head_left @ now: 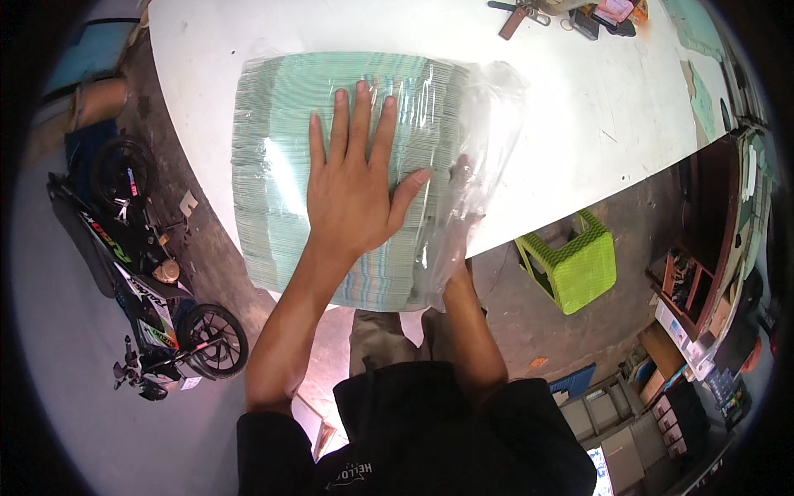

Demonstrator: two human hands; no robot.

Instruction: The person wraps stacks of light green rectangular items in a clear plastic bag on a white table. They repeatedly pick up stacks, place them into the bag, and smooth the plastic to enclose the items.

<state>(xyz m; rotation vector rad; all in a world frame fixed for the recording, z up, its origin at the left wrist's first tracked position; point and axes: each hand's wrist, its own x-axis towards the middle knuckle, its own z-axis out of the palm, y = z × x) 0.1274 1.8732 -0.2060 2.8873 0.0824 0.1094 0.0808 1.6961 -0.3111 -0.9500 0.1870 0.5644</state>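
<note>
A thick stack of pale green printed sheets (273, 165) lies on a white table (579, 107), partly inside a clear plastic bag (488, 124). My left hand (356, 174) presses flat on top of the stack, fingers spread. My right hand (463, 223) is inside or behind the loose open end of the bag at the stack's right side, gripping the plastic; the film mostly hides its fingers.
Keys, a strap and small items (571, 12) lie at the table's far edge. A green plastic stool (579, 264) stands on the floor to the right. A motorcycle (141, 264) is parked on the left. Shelves with boxes (686, 331) fill the right side.
</note>
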